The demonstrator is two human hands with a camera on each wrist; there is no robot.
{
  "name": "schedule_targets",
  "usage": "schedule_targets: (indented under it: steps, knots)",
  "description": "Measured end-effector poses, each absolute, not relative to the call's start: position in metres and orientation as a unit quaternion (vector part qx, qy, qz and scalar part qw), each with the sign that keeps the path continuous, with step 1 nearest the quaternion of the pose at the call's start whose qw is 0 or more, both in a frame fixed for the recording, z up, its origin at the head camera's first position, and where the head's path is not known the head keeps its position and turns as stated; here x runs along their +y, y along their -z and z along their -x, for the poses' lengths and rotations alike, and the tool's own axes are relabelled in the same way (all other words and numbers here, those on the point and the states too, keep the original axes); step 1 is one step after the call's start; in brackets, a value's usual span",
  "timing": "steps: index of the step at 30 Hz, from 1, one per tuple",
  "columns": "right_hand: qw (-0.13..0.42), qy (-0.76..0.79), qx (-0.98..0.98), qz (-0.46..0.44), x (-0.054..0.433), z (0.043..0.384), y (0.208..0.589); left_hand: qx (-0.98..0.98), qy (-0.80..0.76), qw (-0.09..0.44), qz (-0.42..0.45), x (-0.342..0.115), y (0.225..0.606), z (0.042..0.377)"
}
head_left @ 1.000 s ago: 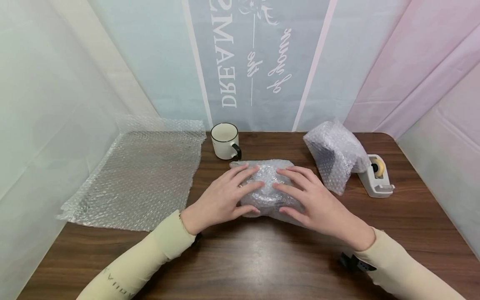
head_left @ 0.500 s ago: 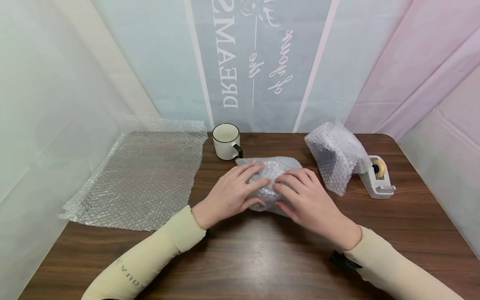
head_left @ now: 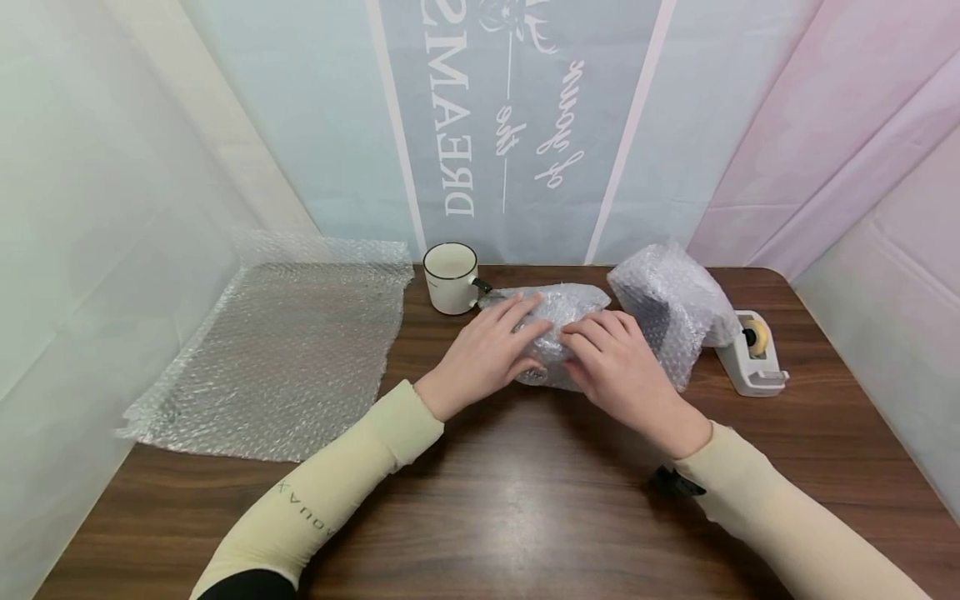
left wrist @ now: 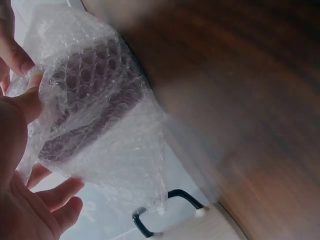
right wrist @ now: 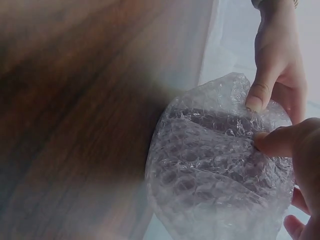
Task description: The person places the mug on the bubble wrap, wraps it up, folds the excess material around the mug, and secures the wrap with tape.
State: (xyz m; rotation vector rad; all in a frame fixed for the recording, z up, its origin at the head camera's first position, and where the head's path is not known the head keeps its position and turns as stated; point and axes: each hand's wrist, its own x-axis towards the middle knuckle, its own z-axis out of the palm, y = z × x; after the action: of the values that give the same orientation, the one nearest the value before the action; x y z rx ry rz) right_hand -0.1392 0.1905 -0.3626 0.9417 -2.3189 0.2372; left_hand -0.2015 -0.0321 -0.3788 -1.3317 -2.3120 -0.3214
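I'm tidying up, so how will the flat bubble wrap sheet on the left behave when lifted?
The bubble wrap sheet is probably floppy: its far edge bends upward. It looks light for its size: the table shows through it.

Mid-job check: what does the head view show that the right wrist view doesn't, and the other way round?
Only the head view: the mug, the flat bubble-wrap sheet, the tape dispenser and the wrapped bundle beside it.

Only the right wrist view: a close side look at the held bundle, with a darker patch showing through.

Both: the left hand and right hand on that bundle, and the wooden table.
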Motion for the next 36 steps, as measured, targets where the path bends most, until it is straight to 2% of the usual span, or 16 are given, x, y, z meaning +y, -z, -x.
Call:
schedule_targets:
  steps: [17, 29, 36]
  knots:
    - [0.310, -0.093, -0.891, -0.318, 0.196, 0.163, 0.361, -0.846, 0.092, 0.211, 0.481, -0.021, 0.375, 0.230]
    - [0.304, -0.110, -0.889, -0.325, 0.203, 0.154, 0.355, -0.852, 0.105, 0.166, 0.485, -0.053, 0.350, 0.217]
    - [0.309, -0.131, -0.878, -0.341, 0.212, 0.141, 0.352, -0.883, 0.089, 0.126, 0.443, -0.082, 0.342, 0.215]
